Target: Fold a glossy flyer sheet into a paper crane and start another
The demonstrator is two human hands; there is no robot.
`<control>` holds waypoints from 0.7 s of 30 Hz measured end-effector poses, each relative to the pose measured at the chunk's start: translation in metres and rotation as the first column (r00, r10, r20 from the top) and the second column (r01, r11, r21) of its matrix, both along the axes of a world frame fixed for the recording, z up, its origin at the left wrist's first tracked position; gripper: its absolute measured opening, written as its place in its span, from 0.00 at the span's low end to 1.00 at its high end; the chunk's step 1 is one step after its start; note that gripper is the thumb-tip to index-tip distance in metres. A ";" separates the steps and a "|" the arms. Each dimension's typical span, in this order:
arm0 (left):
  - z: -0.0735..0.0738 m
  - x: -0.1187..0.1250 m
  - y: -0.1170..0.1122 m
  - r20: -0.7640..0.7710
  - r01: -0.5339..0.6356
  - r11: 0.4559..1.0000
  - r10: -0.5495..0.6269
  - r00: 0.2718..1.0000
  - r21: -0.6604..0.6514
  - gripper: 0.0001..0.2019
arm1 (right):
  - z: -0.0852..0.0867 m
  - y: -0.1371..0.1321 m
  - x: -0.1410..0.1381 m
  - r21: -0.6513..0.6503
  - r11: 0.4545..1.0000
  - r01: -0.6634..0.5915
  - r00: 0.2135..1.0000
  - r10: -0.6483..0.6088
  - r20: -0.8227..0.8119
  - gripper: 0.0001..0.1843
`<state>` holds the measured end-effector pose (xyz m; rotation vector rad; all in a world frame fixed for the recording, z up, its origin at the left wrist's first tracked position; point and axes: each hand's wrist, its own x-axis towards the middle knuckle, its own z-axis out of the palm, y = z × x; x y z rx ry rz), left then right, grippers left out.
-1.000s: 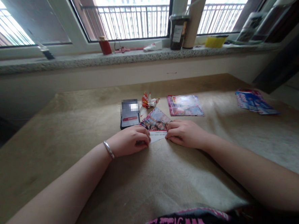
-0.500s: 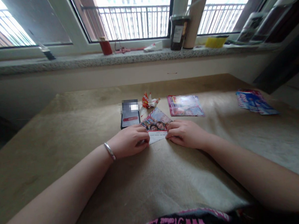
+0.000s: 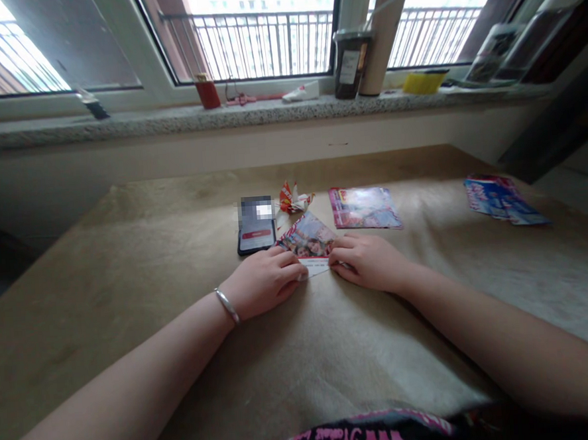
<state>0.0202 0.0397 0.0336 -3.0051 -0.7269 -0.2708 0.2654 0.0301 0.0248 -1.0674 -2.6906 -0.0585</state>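
Note:
A partly folded sheet of printed paper (image 3: pixel 309 234) lies on the table between my hands, its colourful photo side pointing away and a white strip along the near edge. My left hand (image 3: pixel 268 279) presses on the paper's left near corner with curled fingers. On the right side, my right hand (image 3: pixel 366 261) pinches the edge, fingertips closed on it. Just behind the paper sits a folded paper crane (image 3: pixel 295 198) in red, orange and white. A phone (image 3: pixel 256 225) lies to the left of the crane, beyond my left hand.
A stack of printed paper sheets (image 3: pixel 365 207) lies behind my right hand. Blue and pink printed papers (image 3: pixel 505 200) lie farther right on the wooden table (image 3: pixel 127 257). The stone windowsill (image 3: pixel 158 122) holds a red container (image 3: pixel 207 92), a dark lidded jar (image 3: pixel 350 67) and a yellow object (image 3: pixel 422 83).
My left hand has slid a little to the right along the paper's near edge, covering more of the white strip. My right hand has barely moved.

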 end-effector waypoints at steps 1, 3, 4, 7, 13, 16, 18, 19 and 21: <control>0.000 0.000 0.000 0.003 -0.003 1.000 0.003 1.000 -0.002 0.11 | 0.000 0.000 0.000 0.010 1.000 0.022 1.000 -0.022 0.002 0.09; 0.000 0.001 -0.001 0.010 -0.012 1.000 0.012 1.000 -0.005 0.11 | 0.001 0.000 0.000 0.028 0.998 0.055 0.998 -0.055 0.004 0.09; 0.000 0.001 -0.002 0.014 -0.021 1.000 0.021 1.000 -0.005 0.11 | 0.001 0.000 0.000 0.035 0.997 0.069 0.998 -0.069 0.009 0.09; -0.001 0.003 -0.004 0.026 -0.045 0.999 0.045 0.999 -0.005 0.12 | 0.002 0.000 0.000 0.060 0.992 0.109 0.993 -0.111 0.029 0.11; -0.005 0.006 -0.006 0.078 -0.063 0.998 0.063 0.995 -0.002 0.11 | 0.001 -0.002 -0.004 0.029 1.000 -0.004 0.999 0.005 -0.034 0.11; -0.006 0.008 -0.006 0.089 -0.068 0.998 0.067 0.994 0.008 0.13 | -0.002 -0.003 -0.008 0.017 0.994 -0.109 0.991 0.110 -0.074 0.14; -0.005 0.010 -0.006 0.096 -0.072 0.997 0.070 0.993 0.013 0.14 | -0.002 -0.003 -0.010 0.014 0.993 -0.113 0.989 0.114 -0.097 0.14; -0.005 0.011 -0.007 0.099 -0.076 0.997 0.075 0.992 0.014 0.14 | -0.002 -0.003 -0.011 0.011 0.995 -0.103 0.989 0.104 -0.105 0.14; -0.004 0.012 -0.008 0.097 -0.095 0.995 0.093 0.991 0.013 0.14 | -0.002 -0.002 -0.011 0.004 0.997 -0.074 0.992 0.074 -0.104 0.12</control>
